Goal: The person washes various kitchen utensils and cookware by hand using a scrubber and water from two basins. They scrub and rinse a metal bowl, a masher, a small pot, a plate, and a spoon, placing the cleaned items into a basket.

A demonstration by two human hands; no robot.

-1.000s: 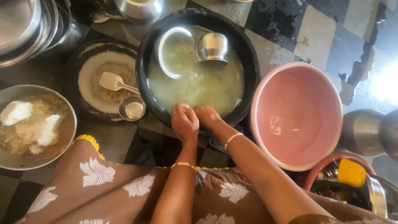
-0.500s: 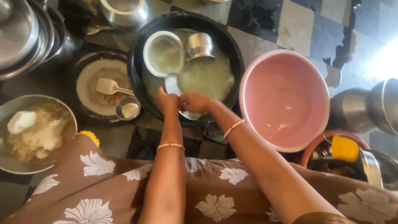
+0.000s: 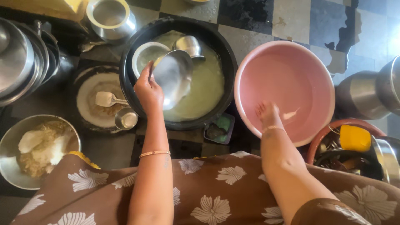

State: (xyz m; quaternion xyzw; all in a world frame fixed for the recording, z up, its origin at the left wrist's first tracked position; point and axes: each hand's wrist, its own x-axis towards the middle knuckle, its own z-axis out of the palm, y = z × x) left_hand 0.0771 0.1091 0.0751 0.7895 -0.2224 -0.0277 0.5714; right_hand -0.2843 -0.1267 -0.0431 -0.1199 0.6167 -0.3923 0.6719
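while left hand [image 3: 149,92] grips steel plate [image 3: 173,77] over black basin [image 3: 227,62], right hand [image 3: 268,115] dips open into pink tub [image 3: 291,52].

left hand [image 3: 149,92]: raised, fingers curled in a grip, thumb up, bangle on forearm | right hand [image 3: 268,115]: reaching forward and down, fingers together, bangle at wrist | arms: both extended, well apart

A shiny steel plate [image 3: 173,77], tilted on edge above the black basin [image 3: 227,62].
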